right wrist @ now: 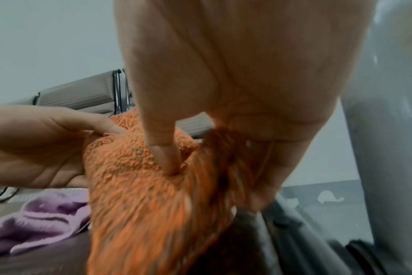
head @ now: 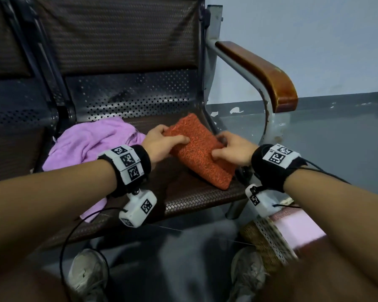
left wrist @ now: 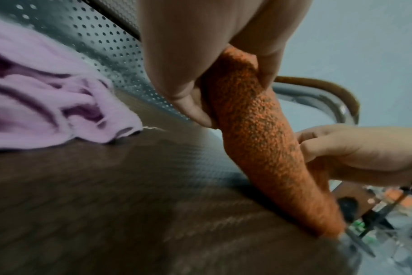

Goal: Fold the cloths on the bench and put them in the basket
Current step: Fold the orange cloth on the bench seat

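Orange speckled cloth (head: 200,149); lilac cloth (head: 87,142); brown woven-pattern bench (head: 194,199); tan basket (head: 264,243).

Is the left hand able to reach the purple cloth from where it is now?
Probably yes. The purple cloth lies crumpled on the bench seat right beside the left hand, nothing between them. But that hand grips the orange cloth together with the right hand, so it must release first.

bench (head: 190,199): woven brown seat | purple cloth (head: 85,144) crumpled, left | orange cloth (head: 202,149) folded, right
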A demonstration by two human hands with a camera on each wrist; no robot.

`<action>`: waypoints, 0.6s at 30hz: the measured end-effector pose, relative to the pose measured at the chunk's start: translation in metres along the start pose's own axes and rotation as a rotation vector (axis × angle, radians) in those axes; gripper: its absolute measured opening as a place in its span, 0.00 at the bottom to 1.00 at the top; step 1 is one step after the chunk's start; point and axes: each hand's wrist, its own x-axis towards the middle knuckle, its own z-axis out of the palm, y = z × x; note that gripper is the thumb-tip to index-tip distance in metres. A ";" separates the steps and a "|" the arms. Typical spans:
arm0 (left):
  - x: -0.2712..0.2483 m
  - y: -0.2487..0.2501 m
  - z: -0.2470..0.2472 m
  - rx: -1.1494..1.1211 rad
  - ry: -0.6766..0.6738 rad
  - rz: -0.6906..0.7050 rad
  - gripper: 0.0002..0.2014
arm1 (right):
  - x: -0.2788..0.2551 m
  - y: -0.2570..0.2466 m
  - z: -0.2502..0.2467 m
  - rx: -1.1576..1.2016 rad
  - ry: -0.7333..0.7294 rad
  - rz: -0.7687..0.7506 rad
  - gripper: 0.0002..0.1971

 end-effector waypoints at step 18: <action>-0.077 0.008 0.229 0.148 -0.622 0.072 0.48 | -0.157 0.134 -0.096 1.073 0.308 0.124 0.21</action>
